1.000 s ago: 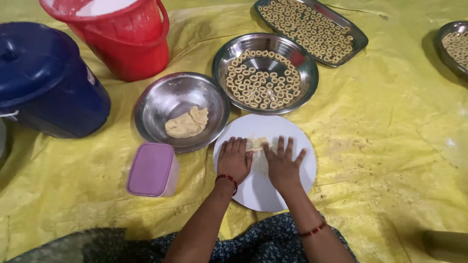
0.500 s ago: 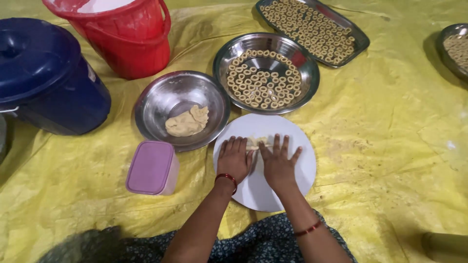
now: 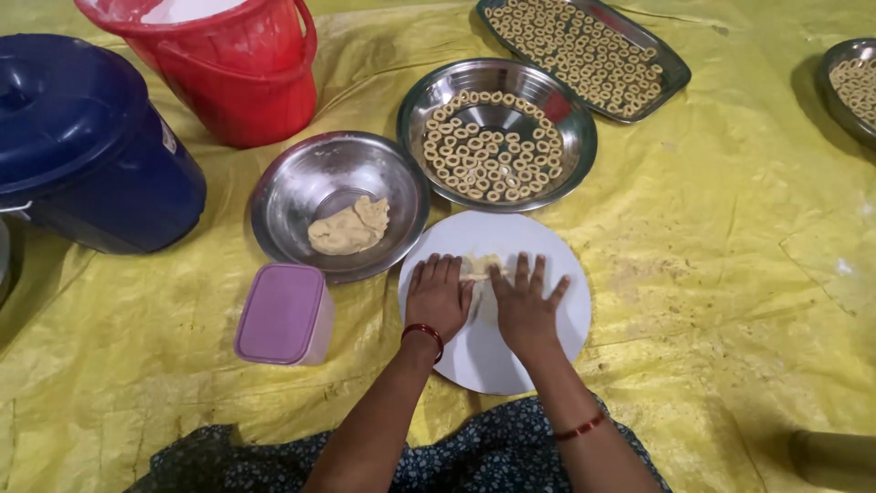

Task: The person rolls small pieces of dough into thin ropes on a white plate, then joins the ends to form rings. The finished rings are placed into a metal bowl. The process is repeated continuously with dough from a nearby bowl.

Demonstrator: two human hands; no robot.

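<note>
Dough (image 3: 481,267) is pressed flat under both palms on a round white board (image 3: 557,319) — the left hand (image 3: 438,297) and right hand (image 3: 522,306) lie side by side, fingers spread, grasping nothing. Just left of the left hand a lilac lidded box (image 3: 283,313) is seen; ahead of it, a steel bowl (image 3: 301,183) with more dough. Beyond the fingertips a steel plate of dough rings (image 3: 497,132) is set — all on yellow sheeting (image 3: 730,274).

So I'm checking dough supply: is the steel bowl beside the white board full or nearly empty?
Nearly empty: the steel bowl holds one small dough lump, with bare metal around it.
</note>
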